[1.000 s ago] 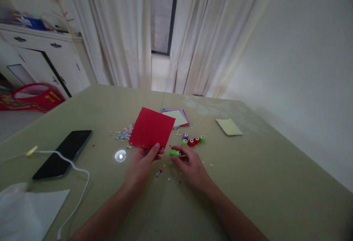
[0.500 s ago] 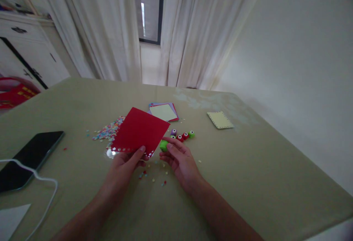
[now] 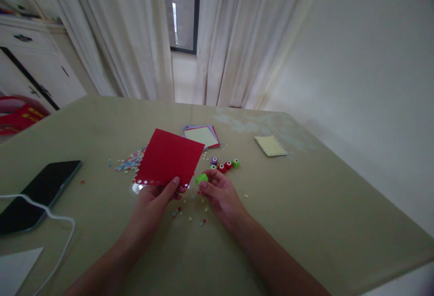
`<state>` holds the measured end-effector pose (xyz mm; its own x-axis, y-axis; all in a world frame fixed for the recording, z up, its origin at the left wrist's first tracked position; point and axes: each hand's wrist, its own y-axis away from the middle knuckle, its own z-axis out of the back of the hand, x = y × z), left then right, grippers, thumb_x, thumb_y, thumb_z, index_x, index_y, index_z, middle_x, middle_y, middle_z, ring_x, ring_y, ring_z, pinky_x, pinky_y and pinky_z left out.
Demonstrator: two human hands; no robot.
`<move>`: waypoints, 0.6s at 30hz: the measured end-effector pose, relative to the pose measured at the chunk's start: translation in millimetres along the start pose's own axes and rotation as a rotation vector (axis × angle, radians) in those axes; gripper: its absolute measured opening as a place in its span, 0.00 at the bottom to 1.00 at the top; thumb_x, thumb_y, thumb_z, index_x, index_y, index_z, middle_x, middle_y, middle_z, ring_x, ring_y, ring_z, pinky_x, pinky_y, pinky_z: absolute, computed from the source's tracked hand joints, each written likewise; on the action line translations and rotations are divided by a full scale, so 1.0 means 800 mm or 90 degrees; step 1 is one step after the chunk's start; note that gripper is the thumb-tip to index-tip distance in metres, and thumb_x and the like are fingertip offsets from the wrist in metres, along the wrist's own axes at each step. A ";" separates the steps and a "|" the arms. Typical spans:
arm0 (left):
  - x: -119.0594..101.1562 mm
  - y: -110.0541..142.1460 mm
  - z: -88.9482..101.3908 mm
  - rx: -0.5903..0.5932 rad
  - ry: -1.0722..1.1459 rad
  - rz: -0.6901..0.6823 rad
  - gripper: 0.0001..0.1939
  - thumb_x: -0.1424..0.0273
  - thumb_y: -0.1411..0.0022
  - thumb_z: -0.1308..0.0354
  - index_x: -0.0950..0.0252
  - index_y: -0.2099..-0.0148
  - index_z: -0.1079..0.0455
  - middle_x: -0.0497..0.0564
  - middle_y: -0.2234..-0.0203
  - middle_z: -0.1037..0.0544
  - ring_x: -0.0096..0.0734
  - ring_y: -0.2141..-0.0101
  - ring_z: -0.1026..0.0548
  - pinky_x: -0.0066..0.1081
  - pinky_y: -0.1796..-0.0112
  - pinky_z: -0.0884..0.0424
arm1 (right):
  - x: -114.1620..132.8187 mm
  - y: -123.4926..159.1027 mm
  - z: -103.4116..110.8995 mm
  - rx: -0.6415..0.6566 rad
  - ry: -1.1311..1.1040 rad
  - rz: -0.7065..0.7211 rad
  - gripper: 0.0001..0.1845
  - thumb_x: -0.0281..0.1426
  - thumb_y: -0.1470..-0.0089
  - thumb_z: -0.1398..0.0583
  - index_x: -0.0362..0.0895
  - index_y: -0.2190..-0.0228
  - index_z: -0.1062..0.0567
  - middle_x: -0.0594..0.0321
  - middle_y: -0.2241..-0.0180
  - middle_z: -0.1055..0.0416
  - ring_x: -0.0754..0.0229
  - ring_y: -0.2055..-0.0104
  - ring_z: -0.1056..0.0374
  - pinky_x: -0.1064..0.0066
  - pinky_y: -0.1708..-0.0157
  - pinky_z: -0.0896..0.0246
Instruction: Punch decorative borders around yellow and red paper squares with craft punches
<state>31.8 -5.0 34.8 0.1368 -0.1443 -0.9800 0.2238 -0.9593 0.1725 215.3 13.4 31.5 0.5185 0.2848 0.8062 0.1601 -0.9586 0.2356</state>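
My left hand [image 3: 156,201] pinches a square of red paper [image 3: 171,158] by its near edge, thumb on top. Small punched holes run along that near edge. Just to the right, my right hand [image 3: 222,196] is closed on a small green craft punch [image 3: 201,179], held off the paper's corner. Behind the right hand stands a group of small punches [image 3: 222,168] in red, green and purple. Part of a pile of coloured paper confetti [image 3: 133,159] is hidden by the red sheet.
A stack of coloured paper squares [image 3: 203,136] lies at the back, and a cream square with a punched border [image 3: 270,145] is to the right. At left are a phone [image 3: 37,194], a white cable [image 3: 64,217] and white paper [image 3: 18,269]. Loose confetti [image 3: 190,218] dots the near table.
The red paper has turned slightly and shifted a little left, away from the green punch. My right fingers have shifted on the punch, which now sits tilted.
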 end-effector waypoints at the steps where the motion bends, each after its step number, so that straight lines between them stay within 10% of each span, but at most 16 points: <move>1: -0.001 0.001 0.000 0.001 -0.009 0.000 0.23 0.50 0.48 0.25 0.65 0.63 0.18 0.55 0.73 0.14 0.37 0.72 0.19 0.31 0.68 0.22 | 0.001 0.000 -0.001 0.005 0.001 -0.008 0.29 0.37 0.64 0.17 0.45 0.61 0.19 0.65 0.66 0.19 0.63 0.67 0.26 0.71 0.62 0.30; 18: -0.008 0.007 -0.001 -0.001 -0.174 -0.080 0.17 0.52 0.45 0.30 0.60 0.66 0.18 0.54 0.74 0.13 0.46 0.72 0.16 0.37 0.68 0.20 | 0.006 0.003 -0.002 0.071 0.093 0.022 0.23 0.39 0.57 0.21 0.45 0.59 0.14 0.64 0.69 0.19 0.65 0.72 0.31 0.72 0.69 0.40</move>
<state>32.7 -9.2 41.9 -0.1563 -0.0846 -0.9841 0.2244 -0.9733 0.0481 216.8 12.6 36.9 0.3995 0.2399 0.8848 0.2404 -0.9588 0.1514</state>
